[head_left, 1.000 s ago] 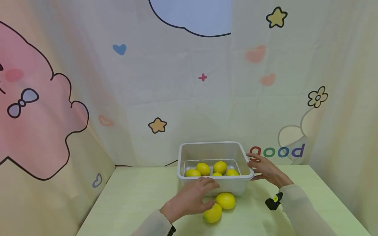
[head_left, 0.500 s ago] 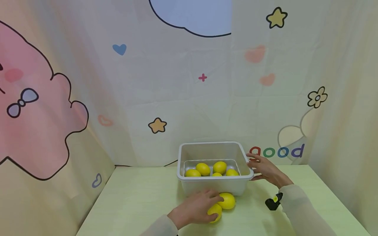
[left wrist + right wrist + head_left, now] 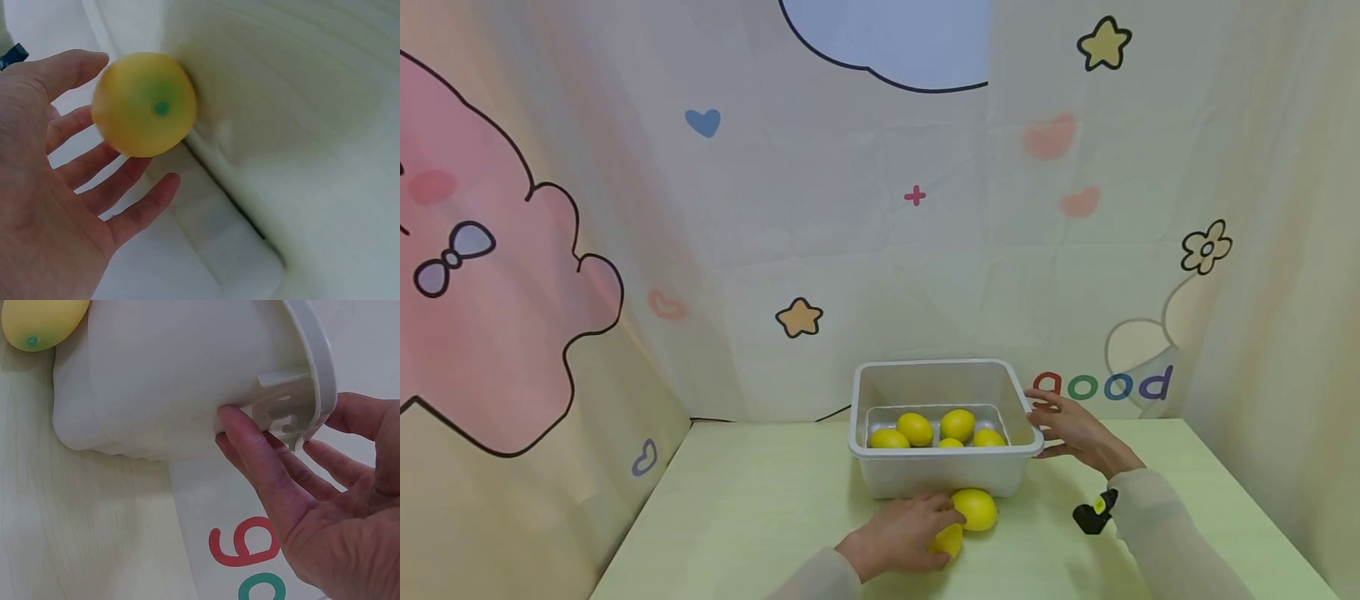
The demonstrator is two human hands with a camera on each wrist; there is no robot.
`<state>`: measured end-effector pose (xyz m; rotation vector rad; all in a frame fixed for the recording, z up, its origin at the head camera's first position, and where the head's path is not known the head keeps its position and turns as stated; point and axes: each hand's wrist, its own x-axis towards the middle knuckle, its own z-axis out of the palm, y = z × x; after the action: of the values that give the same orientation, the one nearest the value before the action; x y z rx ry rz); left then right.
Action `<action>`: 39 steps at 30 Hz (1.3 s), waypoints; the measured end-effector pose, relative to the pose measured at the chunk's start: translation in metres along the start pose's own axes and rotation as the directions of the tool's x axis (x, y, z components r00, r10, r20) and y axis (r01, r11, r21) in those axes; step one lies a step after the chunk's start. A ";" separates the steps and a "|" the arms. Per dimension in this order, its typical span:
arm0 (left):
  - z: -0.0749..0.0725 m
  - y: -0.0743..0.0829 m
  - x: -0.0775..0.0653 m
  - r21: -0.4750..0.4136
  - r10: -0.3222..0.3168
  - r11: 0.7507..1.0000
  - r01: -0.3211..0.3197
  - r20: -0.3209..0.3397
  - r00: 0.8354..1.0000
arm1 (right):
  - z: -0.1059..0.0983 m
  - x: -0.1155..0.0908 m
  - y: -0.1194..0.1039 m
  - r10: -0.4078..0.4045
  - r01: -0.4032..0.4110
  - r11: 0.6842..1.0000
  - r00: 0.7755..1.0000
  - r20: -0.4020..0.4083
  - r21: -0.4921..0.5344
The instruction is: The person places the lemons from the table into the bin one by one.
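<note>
My left hand (image 3: 902,533) curls round a yellow lemon (image 3: 950,542) on the table, in front of the bin. In the left wrist view that lemon (image 3: 153,94) lies between the thumb and the fingers, its green tip facing the camera. A second lemon (image 3: 976,509) sits just behind it, close to the bin's front wall. The white plastic bin (image 3: 947,475) stands upright with several lemons (image 3: 916,429) inside. At its right end my right hand (image 3: 1078,433) grips the rim. The right wrist view shows its fingers (image 3: 247,440) under and round the rim (image 3: 322,369).
The pale wood-look table (image 3: 752,500) reaches back to a printed cloth backdrop (image 3: 850,208), which stands close behind the bin. Cloth also hangs along both sides. A black wrist device (image 3: 1093,515) sits at the right sleeve (image 3: 1168,533).
My left hand has come down and right from over the bin's front wall and closed round the nearer lemon. The right hand and the bin have kept their place.
</note>
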<state>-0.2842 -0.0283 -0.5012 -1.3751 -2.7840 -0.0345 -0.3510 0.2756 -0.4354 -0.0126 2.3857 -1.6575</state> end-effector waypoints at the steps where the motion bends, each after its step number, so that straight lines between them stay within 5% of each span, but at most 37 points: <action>1: 0.001 -0.001 0.001 -0.006 0.001 1.000 -0.001 0.003 1.000 | 0.000 0.000 0.000 0.000 0.000 1.000 1.000 0.002 0.000; 18: 0.016 0.002 0.004 -0.087 0.026 0.996 -0.017 0.105 0.994 | -0.002 0.000 0.000 -0.008 0.008 1.000 1.000 0.013 0.016; 28: 0.013 0.005 0.003 -0.120 0.038 0.993 -0.017 0.177 0.984 | -0.001 0.000 0.002 0.000 0.000 1.000 1.000 0.007 0.020; 39: 0.006 0.008 -0.005 -0.103 0.046 0.994 -0.027 0.183 0.982 | -0.001 0.000 0.003 -0.010 0.010 1.000 1.000 0.004 0.005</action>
<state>-0.2746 -0.0271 -0.5077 -1.5265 -2.9436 -0.0474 -0.3512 0.2771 -0.4379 -0.0270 2.3823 -1.6657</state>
